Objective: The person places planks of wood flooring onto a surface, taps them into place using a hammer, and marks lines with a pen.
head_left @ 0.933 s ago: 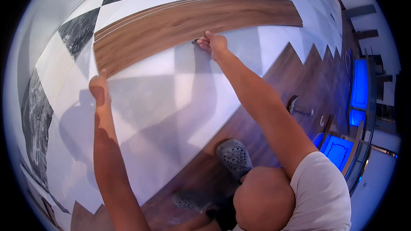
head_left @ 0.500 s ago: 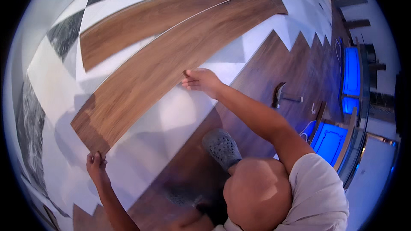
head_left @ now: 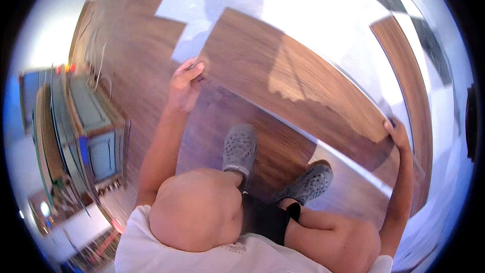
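Note:
My left hand [head_left: 187,83] grips the left end of a long wood-look plank [head_left: 252,53], fingers closed on its edge. At the plank's right part, my right hand [head_left: 396,131] has its fingers wrapped on the edge. The plank lies slanted across my front, above my gray clogs [head_left: 240,154], with shadow over part of it. Another long plank [head_left: 404,65] rests to the right on the pale and dark checkered surface [head_left: 318,0].
Wood-look flooring [head_left: 121,35] with a stepped edge covers the floor at the upper left and under my feet. At the left stand stacked panels and cabinet-like pieces [head_left: 98,111], with thin white cords [head_left: 101,60] lying beside them.
The view has swung round, bringing the panels to the left side. The plank in my hands has separated from the other plank and moved toward the stepped flooring edge.

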{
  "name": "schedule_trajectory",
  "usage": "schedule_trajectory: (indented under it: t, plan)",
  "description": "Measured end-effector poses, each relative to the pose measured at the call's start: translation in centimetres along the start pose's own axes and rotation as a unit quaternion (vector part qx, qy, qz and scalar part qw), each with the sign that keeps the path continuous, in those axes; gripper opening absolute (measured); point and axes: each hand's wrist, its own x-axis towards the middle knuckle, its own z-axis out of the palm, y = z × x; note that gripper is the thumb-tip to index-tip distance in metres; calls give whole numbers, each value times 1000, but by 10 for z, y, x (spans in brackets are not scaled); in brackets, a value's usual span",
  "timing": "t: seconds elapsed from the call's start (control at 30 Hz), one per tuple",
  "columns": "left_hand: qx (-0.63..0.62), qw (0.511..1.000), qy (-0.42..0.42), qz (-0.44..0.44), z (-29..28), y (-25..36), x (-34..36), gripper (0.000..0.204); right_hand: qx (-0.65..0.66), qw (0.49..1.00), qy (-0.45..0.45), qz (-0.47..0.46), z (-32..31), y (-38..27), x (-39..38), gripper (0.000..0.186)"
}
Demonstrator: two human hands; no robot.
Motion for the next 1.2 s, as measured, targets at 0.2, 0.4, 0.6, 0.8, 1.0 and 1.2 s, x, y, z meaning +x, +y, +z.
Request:
schedule_trajectory:
  t: [0.2, 0.4, 0.6, 0.8, 1.0, 1.2]
  plan:
    - [-140, 982, 123, -5, -47, -46, -29, 22, -29, 999, -42, 19, 39, 19, 6, 57]
    - [-198, 972, 121, -31, -52, -96, -15, 21, -109, 993, -21, 28, 37, -102, -4, 68]
    - [-199, 968, 152, -34, -87, -115, 13, 15, -164, 976, -117, 80, 20, -199, 1, 69]
    - [-182, 966, 179, -47, -120, -133, 70, 13, -162, 978, -76, 107, 24, -142, -22, 59]
    - [-148, 973, 172, -41, -142, -129, 96, 20, -179, 977, -58, 97, 51, -140, 6, 59]
    - [-147, 974, 165, -40, -153, -132, 104, 20, -160, 981, -60, 97, 58, -146, 17, 58]
